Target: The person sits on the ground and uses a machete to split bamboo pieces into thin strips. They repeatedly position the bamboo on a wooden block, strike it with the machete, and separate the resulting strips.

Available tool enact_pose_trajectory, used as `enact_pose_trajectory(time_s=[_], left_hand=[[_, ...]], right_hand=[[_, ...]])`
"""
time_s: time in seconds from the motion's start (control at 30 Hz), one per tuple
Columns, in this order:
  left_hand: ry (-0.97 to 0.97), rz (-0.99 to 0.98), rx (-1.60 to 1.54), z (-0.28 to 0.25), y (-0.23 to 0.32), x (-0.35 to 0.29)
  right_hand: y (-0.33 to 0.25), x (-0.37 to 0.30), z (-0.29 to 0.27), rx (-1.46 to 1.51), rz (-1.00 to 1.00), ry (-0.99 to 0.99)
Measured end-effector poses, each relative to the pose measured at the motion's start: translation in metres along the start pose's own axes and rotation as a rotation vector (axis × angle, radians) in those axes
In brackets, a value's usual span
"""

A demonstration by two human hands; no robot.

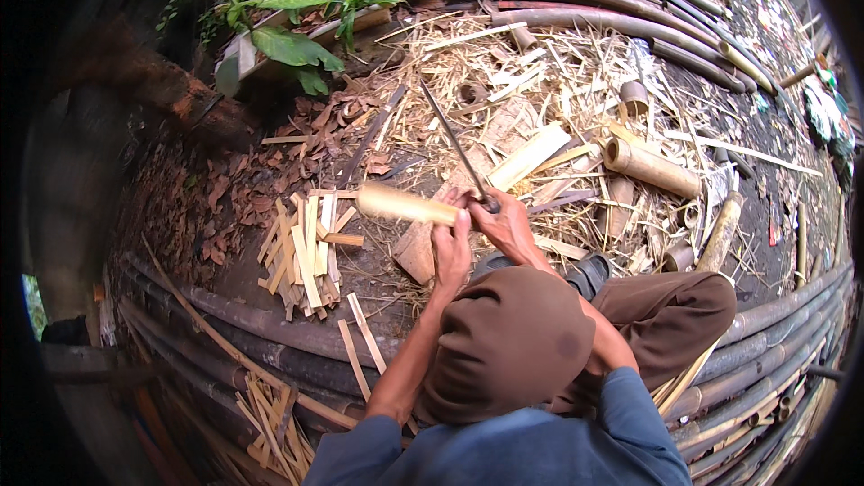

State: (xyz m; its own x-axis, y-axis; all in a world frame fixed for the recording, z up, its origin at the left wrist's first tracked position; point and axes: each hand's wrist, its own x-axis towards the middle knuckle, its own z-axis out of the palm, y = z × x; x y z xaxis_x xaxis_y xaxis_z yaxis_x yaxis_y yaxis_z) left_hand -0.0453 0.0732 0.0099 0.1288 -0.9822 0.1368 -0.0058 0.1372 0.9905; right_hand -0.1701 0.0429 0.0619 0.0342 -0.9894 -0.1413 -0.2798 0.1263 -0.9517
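My left hand (pixel 453 250) is closed around one end of a pale split bamboo piece (pixel 407 204), which points left and is blurred by motion. Close beside it, my right hand (pixel 506 227) grips the dark handle of a long, narrow-bladed knife (pixel 453 139). Its blade slants up and to the left, away from me. Beneath my hands lies a worn brown wooden board (pixel 416 254), partly hidden by them. A heap of short pale bamboo strips (pixel 310 256) lies on the ground to the left of my left hand.
Shavings (pixel 423 58) and split pieces litter the ground ahead. A cut bamboo tube (pixel 652 169) lies to the right. Long poles (pixel 621 22) stretch across the far side, and more poles (pixel 279 333) lie near me. A leafy plant (pixel 292 45) stands at the far left.
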Motion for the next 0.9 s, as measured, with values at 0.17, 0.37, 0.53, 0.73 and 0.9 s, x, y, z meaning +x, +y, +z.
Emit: enact_pose_trajectory(time_s=[0.17,0.37,0.53,0.73,0.9], left_hand=[[-0.021,-0.431,-0.512,-0.031,0.042,0.023],[-0.088,-0.728,-0.371,-0.039,0.046,0.004],[-0.223,-0.745,-0.386,-0.036,0.085,-0.005],[-0.313,-0.192,0.039,-0.043,0.093,-0.05],[-0.215,-0.751,-0.393,-0.061,0.107,-0.045]], right_hand=[[0.014,-0.007,-0.027,-0.525,-0.174,-0.019],[0.0,-0.014,-0.022,-0.788,-0.433,-0.131],[0.011,0.009,-0.024,-0.775,-0.56,-0.044],[0.056,0.065,-0.074,-0.771,-0.255,0.141],[0.041,0.041,-0.083,-0.8,-0.271,0.168]])
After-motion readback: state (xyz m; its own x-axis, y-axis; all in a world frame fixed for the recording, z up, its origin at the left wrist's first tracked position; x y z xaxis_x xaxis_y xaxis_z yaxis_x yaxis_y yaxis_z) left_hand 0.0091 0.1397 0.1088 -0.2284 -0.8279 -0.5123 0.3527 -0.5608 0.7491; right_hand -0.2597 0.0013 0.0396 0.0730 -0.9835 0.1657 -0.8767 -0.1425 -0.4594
